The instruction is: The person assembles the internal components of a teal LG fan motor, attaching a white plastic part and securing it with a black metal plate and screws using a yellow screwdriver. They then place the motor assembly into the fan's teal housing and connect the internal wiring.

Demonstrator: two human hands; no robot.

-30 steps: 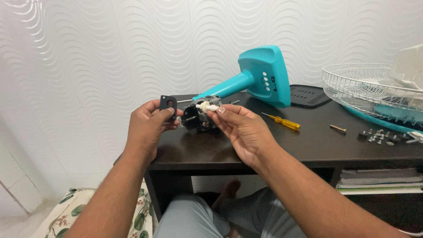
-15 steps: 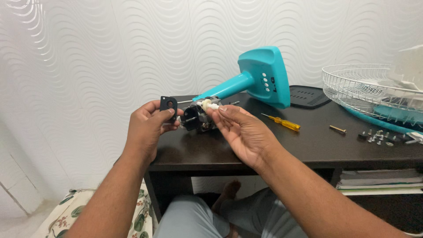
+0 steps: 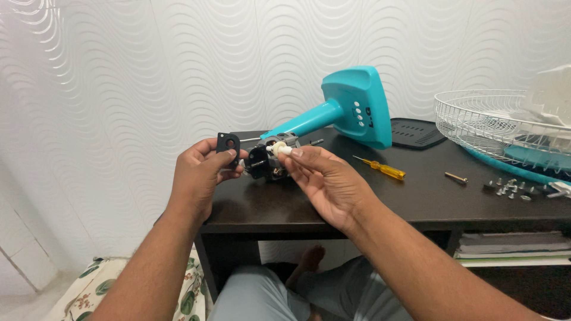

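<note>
My left hand (image 3: 199, 175) holds a small black plastic bracket (image 3: 228, 143) between thumb and fingers, and also steadies a dark fan motor (image 3: 269, 161) above the table's left end. The fingertips of my right hand (image 3: 330, 181) pinch a small white knob-like part (image 3: 279, 150) at the top of the motor. A thin metal shaft sticks out of the motor toward the teal fan base (image 3: 351, 110), which lies on its side just behind.
On the dark wooden table (image 3: 369, 205) lie a yellow-handled screwdriver (image 3: 383, 169), a bolt (image 3: 456, 177), several screws (image 3: 508, 189), a black grille plate (image 3: 416, 132) and a white wire fan guard (image 3: 499, 122) at the right. A wavy white wall stands behind.
My right hand's fingertips have shifted slightly on the white part at the motor. The left hand and the motor have hardly moved.
</note>
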